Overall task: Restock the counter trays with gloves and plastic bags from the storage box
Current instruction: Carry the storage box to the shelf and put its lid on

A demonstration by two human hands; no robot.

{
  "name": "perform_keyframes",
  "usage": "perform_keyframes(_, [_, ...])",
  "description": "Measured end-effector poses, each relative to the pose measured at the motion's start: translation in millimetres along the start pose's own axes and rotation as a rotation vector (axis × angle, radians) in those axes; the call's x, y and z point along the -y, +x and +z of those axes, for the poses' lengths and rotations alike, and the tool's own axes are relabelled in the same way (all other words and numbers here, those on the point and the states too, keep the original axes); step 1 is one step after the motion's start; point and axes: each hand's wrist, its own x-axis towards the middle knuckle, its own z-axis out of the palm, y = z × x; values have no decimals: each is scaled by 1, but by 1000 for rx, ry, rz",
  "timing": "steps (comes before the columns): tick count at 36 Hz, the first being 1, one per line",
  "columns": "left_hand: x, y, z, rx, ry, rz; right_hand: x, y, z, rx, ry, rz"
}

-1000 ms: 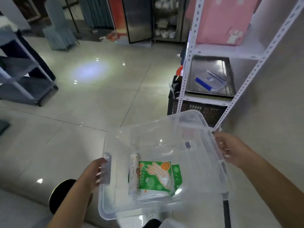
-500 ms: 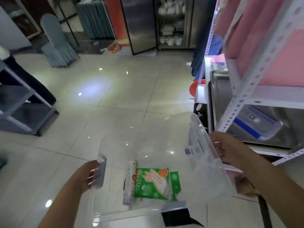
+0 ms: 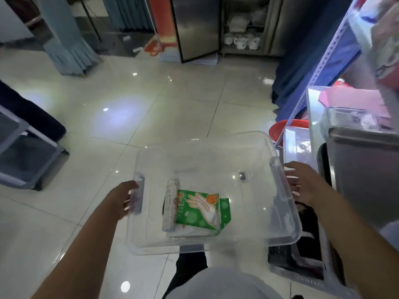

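Both forearms bare, reaching forward; left hand (image 3: 122,200) fingers curled closed at the left; right hand (image 3: 302,182) fingers spread, opposite.

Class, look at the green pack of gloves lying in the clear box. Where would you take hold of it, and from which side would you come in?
Grip the green glove pack by its right edge, reaching down through the open top of the storage box. The pack lies flat on the box floor, so a pinch on an edge probably works best. The clear roll lies against its left edge, while the floor to its right is bare, leaving room for fingers.
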Motion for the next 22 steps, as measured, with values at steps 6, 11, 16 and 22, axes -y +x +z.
perform_keyframes(6, [-127,110,88,105,102,-8,87,77,16,-127,69,74])
perform_keyframes(11, [-235,185,191,176,253,57,144,123,16,-258,166,95])
perform_keyframes(16, [-328,236,310,226,411,160,178,168,3,-384,306,81])
perform_keyframes(22, [-413,290,448,257,542,255,199,237,-11,-547,472,72])
